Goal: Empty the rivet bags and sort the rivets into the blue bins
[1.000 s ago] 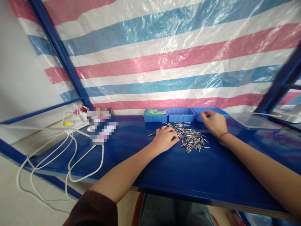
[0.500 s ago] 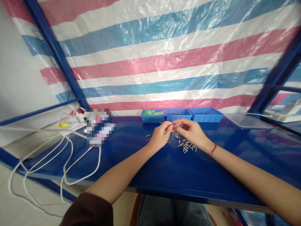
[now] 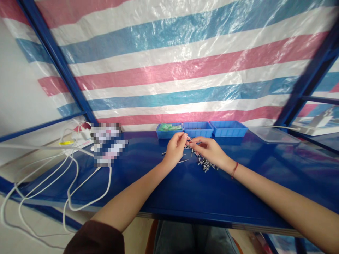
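Observation:
My left hand [image 3: 174, 149] is closed in a pinch above the blue table. Between its fingertips and those of my right hand [image 3: 209, 150] runs a thin shiny metal piece [image 3: 189, 139] that looks like a blind rivet; both hands appear to grip it. Fingers cover part of it. Just below and in front of my right hand lies a loose pile of similar rivets [image 3: 205, 163], partly hidden by that hand. One single rivet [image 3: 183, 161] rests apart near my left hand, and a few more lie to its left.
Three blue bins stand at the back: a left bin [image 3: 169, 134] with green packaging, a middle bin [image 3: 198, 133] with small metal parts, and a right bin [image 3: 230, 131]. A clear plastic lid [image 3: 275, 135] lies right. White cables [image 3: 76, 176] and a blurred-out item [image 3: 108, 144] are left.
My hands have come slightly lower and apart, and more of the thin metal piece shows between the fingertips. The whole view has shifted a little.

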The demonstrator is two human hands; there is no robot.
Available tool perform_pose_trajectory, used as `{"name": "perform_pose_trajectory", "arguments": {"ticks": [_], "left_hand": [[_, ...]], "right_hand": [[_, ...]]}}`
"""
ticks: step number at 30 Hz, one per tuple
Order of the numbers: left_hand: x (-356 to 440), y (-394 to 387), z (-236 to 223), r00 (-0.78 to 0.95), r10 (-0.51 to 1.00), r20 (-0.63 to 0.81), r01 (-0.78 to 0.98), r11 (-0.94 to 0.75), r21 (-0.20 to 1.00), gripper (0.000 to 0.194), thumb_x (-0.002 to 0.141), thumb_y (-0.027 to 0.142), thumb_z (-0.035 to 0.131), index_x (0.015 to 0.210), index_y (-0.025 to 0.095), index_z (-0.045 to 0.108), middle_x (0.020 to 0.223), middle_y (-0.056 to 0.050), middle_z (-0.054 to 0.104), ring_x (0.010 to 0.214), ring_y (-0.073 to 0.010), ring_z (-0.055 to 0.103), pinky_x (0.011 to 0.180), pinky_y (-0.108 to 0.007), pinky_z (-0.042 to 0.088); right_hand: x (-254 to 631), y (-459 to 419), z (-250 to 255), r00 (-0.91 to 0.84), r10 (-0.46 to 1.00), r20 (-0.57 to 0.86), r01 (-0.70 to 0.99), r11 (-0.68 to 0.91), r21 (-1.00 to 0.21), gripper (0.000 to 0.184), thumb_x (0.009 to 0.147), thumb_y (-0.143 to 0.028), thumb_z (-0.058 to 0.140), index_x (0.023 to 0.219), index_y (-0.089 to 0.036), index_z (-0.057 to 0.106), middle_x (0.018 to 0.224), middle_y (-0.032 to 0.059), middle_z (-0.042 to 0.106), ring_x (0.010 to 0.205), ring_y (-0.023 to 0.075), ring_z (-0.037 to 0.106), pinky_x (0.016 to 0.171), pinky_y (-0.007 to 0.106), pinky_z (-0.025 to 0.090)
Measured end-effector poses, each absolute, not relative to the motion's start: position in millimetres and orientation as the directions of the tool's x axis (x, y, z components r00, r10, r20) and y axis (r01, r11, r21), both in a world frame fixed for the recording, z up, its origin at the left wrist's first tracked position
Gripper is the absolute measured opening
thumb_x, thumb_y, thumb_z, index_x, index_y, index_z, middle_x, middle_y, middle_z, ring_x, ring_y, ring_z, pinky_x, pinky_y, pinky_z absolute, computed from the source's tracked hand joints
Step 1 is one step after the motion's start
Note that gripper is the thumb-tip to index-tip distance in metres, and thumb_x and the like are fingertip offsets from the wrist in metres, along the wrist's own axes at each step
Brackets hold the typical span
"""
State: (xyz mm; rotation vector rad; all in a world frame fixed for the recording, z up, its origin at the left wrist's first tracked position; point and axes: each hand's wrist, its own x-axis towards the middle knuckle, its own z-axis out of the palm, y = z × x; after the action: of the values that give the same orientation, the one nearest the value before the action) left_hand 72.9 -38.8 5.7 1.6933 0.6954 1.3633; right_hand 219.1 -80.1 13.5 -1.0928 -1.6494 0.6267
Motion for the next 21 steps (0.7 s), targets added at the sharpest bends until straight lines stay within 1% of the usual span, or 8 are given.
{"name": "perform_pose_trajectory", "arguments": {"ticks": [2, 6, 13, 16, 19, 21], "left_hand": [[73.6, -39.5, 5.9, 0.263, 0.841, 0.473, -0.087, -0.468, 0.879, 0.020, 0.089, 0.034, 0.048, 0.092, 0.016, 0.055, 0.088, -0.004, 0.065, 0.072, -0.0098, 0.060, 0.066, -0.022, 0.048], [75.0, -39.8, 2.3, 0.307, 0.858, 0.413, -0.039, -0.422, 0.906, 0.019, 0.088, 0.034, 0.049, 0.089, 0.016, 0.055, 0.086, -0.003, 0.064, 0.072, -0.0099, 0.060, 0.064, -0.021, 0.047], [77.0, -42.5, -1.0, 0.423, 0.821, 0.384, 0.009, -0.427, 0.904, 0.019, 0.091, 0.035, 0.045, 0.089, 0.018, 0.054, 0.091, -0.002, 0.063, 0.073, -0.0089, 0.060, 0.062, -0.020, 0.045], [76.8, -43.8, -0.6, 0.432, 0.822, 0.372, 0.017, -0.420, 0.908, 0.021, 0.091, 0.038, 0.045, 0.095, 0.019, 0.055, 0.093, -0.003, 0.064, 0.074, -0.0098, 0.061, 0.062, -0.020, 0.046], [75.9, -43.0, -1.3, 0.437, 0.804, 0.403, 0.001, -0.448, 0.894, 0.027, 0.089, 0.041, 0.048, 0.104, 0.019, 0.054, 0.095, -0.004, 0.064, 0.075, -0.0105, 0.062, 0.064, -0.022, 0.047], [75.5, -41.8, -2.0, 0.440, 0.790, 0.428, -0.011, -0.472, 0.882, 0.028, 0.089, 0.042, 0.050, 0.103, 0.018, 0.054, 0.095, -0.004, 0.064, 0.075, -0.0105, 0.063, 0.065, -0.022, 0.048]], "right_hand": [[219.8, -80.5, 15.4, -0.038, 0.886, 0.462, 0.319, 0.449, -0.835, 0.032, 0.076, -0.049, 0.062, 0.082, -0.018, 0.067, 0.077, 0.0041, 0.067, 0.052, 0.0115, 0.053, 0.048, 0.026, 0.044], [221.1, -83.2, 22.7, 0.049, 0.868, 0.494, 0.284, 0.462, -0.840, 0.033, 0.074, -0.049, 0.066, 0.084, -0.018, 0.068, 0.066, 0.0016, 0.064, 0.049, 0.0115, 0.051, 0.045, 0.025, 0.040], [219.1, -87.3, 26.8, 0.099, 0.850, 0.517, 0.233, 0.485, -0.843, 0.032, 0.073, -0.048, 0.067, 0.084, -0.018, 0.065, 0.069, 0.0013, 0.064, 0.048, 0.0099, 0.048, 0.043, 0.025, 0.036], [219.0, -87.6, 27.1, 0.082, 0.847, 0.525, 0.231, 0.497, -0.837, 0.030, 0.073, -0.048, 0.066, 0.082, -0.019, 0.064, 0.069, 0.0014, 0.065, 0.049, 0.0105, 0.049, 0.043, 0.025, 0.037], [219.2, -87.9, 27.3, 0.049, 0.845, 0.533, 0.258, 0.505, -0.823, 0.029, 0.073, -0.048, 0.066, 0.079, -0.019, 0.065, 0.070, 0.0017, 0.065, 0.050, 0.0108, 0.050, 0.044, 0.025, 0.038], [219.2, -88.2, 27.0, 0.042, 0.846, 0.531, 0.268, 0.503, -0.822, 0.029, 0.074, -0.048, 0.065, 0.081, -0.019, 0.066, 0.066, 0.0008, 0.063, 0.049, 0.0110, 0.049, 0.045, 0.026, 0.038]]}}
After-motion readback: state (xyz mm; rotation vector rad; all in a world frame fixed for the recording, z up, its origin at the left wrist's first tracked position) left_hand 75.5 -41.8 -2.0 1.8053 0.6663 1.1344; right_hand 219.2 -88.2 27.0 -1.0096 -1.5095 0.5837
